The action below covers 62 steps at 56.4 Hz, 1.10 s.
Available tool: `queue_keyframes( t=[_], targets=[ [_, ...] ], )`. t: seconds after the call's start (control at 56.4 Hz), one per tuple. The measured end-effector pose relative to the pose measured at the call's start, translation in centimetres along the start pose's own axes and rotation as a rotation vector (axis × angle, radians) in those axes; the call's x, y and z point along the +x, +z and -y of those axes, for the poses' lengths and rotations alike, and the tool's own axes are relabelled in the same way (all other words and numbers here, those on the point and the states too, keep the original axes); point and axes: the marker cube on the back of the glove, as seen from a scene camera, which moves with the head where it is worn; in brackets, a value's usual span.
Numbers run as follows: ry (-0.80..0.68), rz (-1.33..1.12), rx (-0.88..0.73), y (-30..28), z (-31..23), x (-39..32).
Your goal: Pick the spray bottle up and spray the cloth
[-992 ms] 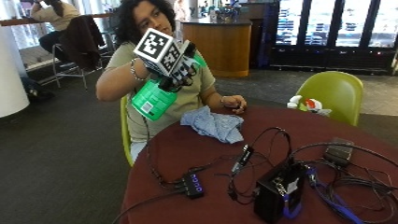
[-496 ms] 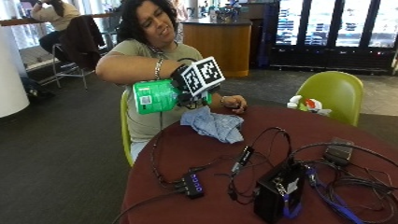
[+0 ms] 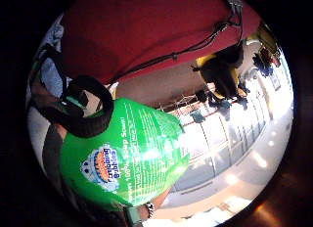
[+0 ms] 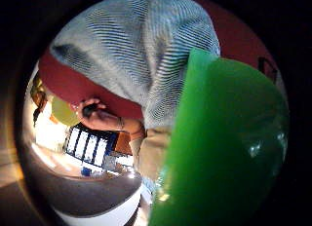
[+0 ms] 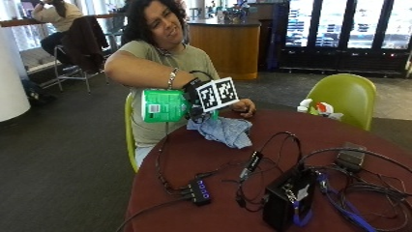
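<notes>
We saw the green spray bottle (image 5: 165, 105) lying sideways in the air above the crumpled blue cloth (image 5: 222, 130) on the red table (image 5: 193, 159), the gloved right hand (image 5: 196, 99) wrapped around it.

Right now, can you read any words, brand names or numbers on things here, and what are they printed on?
"Scrubbing Bubbles": my best reading of the round logo on the green spray bottle; the letters are blurred.
"100% Soap Scum": partly legible white print beside that logo.
Remaining small print and the white label on the spray bottle: too small to read.
No text shows on the cloth.
</notes>
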Motion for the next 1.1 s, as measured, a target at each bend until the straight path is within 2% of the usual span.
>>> queue_keyframes(
  t=[0.213,0.408,0.603,0.762,0.851,0.939,1.099],
  targets=[
    [-0.215,0.157,0.262,-4.3,-5.1,-1.1],
    [-0.674,0.53,0.663,-8.8,-8.4,-2.5],
    [-1.049,0.853,0.746,-10.2,-8.4,-6.5],
    [-1.195,0.885,0.777,-10.6,-7.3,-11.8],
    [-1.287,0.838,0.7,-10.2,-6.9,-13.6],
    [-1.223,0.802,0.848,-11.0,-3.8,-16.9],
    [-1.26,0.88,0.868,-11.8,-0.2,-20.5]
  ],
)
